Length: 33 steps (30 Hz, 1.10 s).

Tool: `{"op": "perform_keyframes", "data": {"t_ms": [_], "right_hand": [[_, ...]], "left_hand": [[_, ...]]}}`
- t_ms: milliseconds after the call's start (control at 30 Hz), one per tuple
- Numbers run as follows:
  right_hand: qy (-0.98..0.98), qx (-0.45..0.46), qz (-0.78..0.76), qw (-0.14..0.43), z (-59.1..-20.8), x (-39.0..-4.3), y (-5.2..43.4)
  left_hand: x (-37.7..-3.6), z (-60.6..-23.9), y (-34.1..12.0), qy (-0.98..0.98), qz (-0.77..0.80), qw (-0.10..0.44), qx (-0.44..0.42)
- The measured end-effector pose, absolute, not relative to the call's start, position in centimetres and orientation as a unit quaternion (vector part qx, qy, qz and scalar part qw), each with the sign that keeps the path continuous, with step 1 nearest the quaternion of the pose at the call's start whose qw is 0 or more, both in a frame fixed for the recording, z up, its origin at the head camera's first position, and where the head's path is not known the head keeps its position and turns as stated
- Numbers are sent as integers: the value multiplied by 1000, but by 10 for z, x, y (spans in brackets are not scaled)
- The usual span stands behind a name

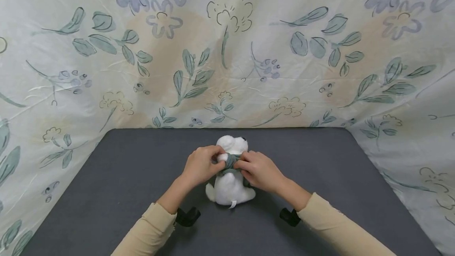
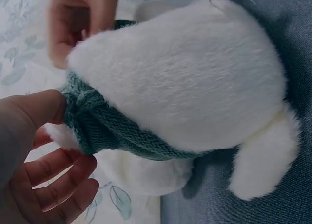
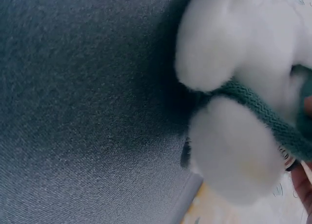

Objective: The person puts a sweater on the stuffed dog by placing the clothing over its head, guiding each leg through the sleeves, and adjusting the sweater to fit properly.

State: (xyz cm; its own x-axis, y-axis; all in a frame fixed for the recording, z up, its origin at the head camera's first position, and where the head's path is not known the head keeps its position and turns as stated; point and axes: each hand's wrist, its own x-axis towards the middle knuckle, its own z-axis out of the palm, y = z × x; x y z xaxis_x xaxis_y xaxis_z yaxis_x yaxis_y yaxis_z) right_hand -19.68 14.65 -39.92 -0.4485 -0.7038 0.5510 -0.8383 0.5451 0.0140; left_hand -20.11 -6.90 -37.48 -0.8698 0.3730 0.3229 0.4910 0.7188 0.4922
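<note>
A white plush animal (image 1: pixel 229 191) sits with its back toward me at the middle of the table, its head turned to the right. A green knitted sweater (image 2: pixel 122 131) is bunched about its upper body, leaving the lower back bare. On the left side, my left hand (image 1: pixel 202 165) pinches the knit between thumb and fingers, around one of the toy's white front paws. My right hand (image 1: pixel 262 171) pinches the knit at the opposite shoulder. In the right wrist view a green knitted band (image 3: pixel 265 114) runs between the white limbs, and only a few right fingertips show.
The toy rests on a dark grey table (image 1: pixel 135 177). A floral cloth (image 1: pixel 227 82) hangs behind and along both sides. Black wrist mounts (image 1: pixel 188 216) sit below both forearms, by the beige sleeves (image 1: pixel 149 228). A small white tag (image 1: pixel 232 204) sticks out at the toy's base.
</note>
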Motion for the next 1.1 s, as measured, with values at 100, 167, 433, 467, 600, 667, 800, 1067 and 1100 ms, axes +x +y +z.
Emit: {"op": "perform_keyframes", "data": {"t_ms": [100,167,433,467,600,667,800,1067,1100], "right_hand": [[-856,444,99,245,-402,-196,147],[-863,437,86,239,-403,-195,148],[-865,435,66,241,-405,-192,150],[-864,437,64,241,-405,-191,151],[-867,440,61,225,-405,-189,153],[-874,433,72,207,-403,-188,153],[-890,399,125,182,-400,-190,151],[-899,351,178,194,-403,-200,140],[-899,349,183,190,-403,-200,138]], "left_hand": [[-203,-375,-71,-917,-311,90,-232],[-205,-376,-73,-914,-326,80,-227],[-213,-382,-79,-895,-398,46,-198],[-214,-382,-79,-893,-403,44,-195],[-214,-384,-78,-892,-409,40,-187],[-213,-383,-77,-897,-396,42,-192],[-210,-380,-76,-909,-357,56,-210],[-201,-376,-70,-930,-271,73,-239],[-200,-376,-70,-930,-266,75,-241]]}}
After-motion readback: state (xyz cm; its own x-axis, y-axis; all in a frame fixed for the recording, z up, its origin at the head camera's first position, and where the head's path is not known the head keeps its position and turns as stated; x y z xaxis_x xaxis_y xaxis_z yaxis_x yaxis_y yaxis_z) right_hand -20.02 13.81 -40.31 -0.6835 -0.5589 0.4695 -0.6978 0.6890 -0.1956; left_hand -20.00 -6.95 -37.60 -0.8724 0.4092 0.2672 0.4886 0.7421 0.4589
